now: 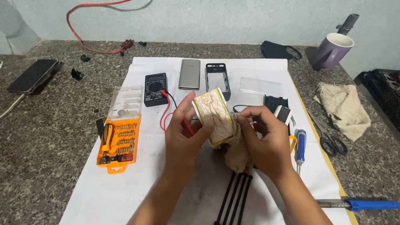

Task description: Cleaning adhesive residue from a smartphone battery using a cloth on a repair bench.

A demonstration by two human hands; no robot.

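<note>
- The left hand (183, 137) holds a flat battery pack (216, 116), pale with a yellowed, crinkled face, above the middle of the white sheet (125, 191) spread on the speckled surface (46, 125).
- Left grip: thumb and fingers clamped on the pack's left edge and lower end.
- The right hand (266, 141) is closed on a beige rag (237, 154), pressing it against the pack's right side.
- Handling, as a judgement: the pack looks light and fairly stiff, but its thin wrapped skin seems easy to dent or puncture; hold it by the long edges, not by pressing the face.
- Its long axis runs roughly from 11 o'clock to 5 o'clock, the broad face turned up toward the camera, the far end pointing at the silver case (189, 74).
- Round about: a black meter (156, 88) at 10 o'clock from the pack, an orange bit set (118, 143) at 9 o'clock, a blue-handled screwdriver (300, 146) at 3 o'clock, scissors (329, 139) farther out.
- A purple mug (331, 51) stands at 2 o'clock, well apart.
</note>
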